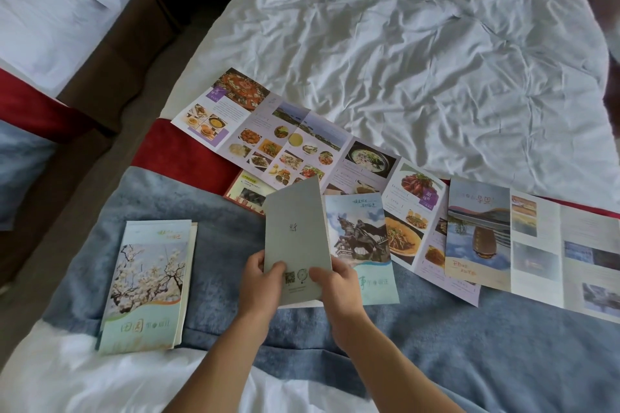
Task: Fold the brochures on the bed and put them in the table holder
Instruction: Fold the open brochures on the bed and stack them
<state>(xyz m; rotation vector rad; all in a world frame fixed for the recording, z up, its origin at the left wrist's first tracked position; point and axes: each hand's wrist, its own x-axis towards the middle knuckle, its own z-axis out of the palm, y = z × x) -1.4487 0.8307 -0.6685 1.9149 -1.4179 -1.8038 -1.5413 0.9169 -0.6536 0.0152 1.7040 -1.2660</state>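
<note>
Your left hand (260, 281) and right hand (335, 288) both pinch the grey brochure (295, 238) bottom, likely squaring its fold above the bed (436, 43).

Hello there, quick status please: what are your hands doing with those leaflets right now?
Left hand and right hand both pinch the folded grey brochure. Blossom brochure lies folded; food brochure lies unfolded. Holder not in view.

Folded grey-green brochure (295, 238) pinched upright in my hands, blossom brochure (147, 285) folded at left, food brochure (302, 151) unfolded behind
</note>
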